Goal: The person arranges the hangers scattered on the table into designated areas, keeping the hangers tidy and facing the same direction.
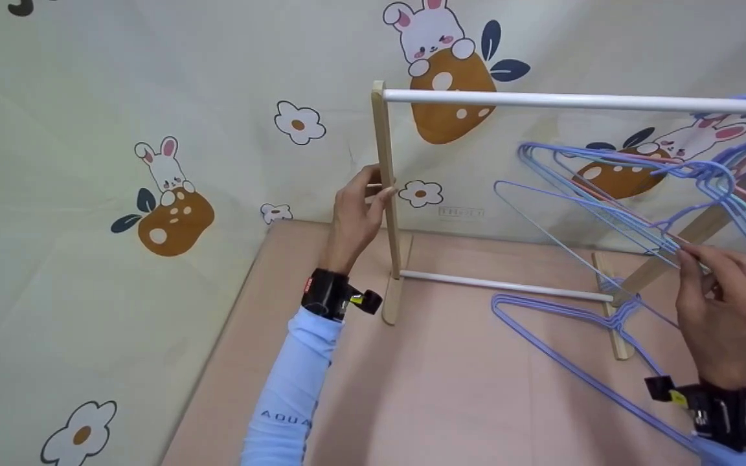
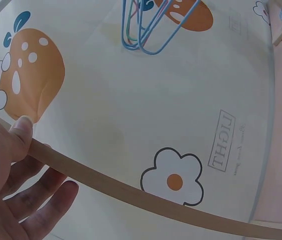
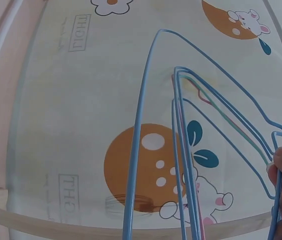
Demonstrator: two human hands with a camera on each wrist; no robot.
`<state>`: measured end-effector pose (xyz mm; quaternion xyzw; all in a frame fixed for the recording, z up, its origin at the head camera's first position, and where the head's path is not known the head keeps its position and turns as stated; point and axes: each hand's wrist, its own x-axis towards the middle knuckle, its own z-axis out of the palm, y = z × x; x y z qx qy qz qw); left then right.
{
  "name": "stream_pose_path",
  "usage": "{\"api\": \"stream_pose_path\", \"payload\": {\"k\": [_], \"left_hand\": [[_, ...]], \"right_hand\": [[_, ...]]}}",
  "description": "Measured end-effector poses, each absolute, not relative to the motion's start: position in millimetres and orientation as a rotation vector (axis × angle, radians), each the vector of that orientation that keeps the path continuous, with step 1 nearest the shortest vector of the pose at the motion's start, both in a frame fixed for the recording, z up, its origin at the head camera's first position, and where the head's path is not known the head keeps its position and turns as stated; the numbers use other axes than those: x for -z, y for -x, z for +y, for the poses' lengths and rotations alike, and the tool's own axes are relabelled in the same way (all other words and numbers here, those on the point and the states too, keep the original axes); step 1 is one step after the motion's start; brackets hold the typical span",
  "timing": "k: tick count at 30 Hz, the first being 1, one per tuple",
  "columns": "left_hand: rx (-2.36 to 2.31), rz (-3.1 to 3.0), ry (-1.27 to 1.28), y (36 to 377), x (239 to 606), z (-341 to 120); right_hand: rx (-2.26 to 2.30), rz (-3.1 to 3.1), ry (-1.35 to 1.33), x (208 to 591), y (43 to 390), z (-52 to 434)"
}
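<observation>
My left hand (image 1: pixel 355 213) holds the wooden upright (image 1: pixel 383 139) of a hanger rack. In the left wrist view the thumb lies on the near side of the wood (image 2: pixel 116 191), with fingers behind it. My right hand (image 1: pixel 732 310) pinches a blue wire hanger (image 3: pixel 143 90) near its neck, in front of the hanging ones. Several blue hangers, with a green and a pink one among them, hang in a bunch from the white top rod (image 1: pixel 561 100) at the right. The right wrist view shows only the right fingertips at its edge.
More blue-purple hangers (image 1: pixel 596 383) lie stacked on the pink surface (image 1: pixel 451 388) below the rack. A white lower rod (image 1: pixel 502 283) joins the rack's wooden feet. Close behind stands a pale wall (image 1: pixel 230 77) printed with rabbits and flowers.
</observation>
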<state>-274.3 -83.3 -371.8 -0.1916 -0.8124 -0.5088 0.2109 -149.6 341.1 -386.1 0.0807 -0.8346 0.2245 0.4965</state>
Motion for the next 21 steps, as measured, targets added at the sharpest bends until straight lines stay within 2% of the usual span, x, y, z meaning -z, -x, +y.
{"api": "stream_pose_path", "payload": {"k": [21], "left_hand": [[1.441, -2.255, 0.547, 275.2, 372.9, -84.1]], "right_hand": [[-0.542, -2.041, -0.116, 367.9, 151.3, 341.5]]}}
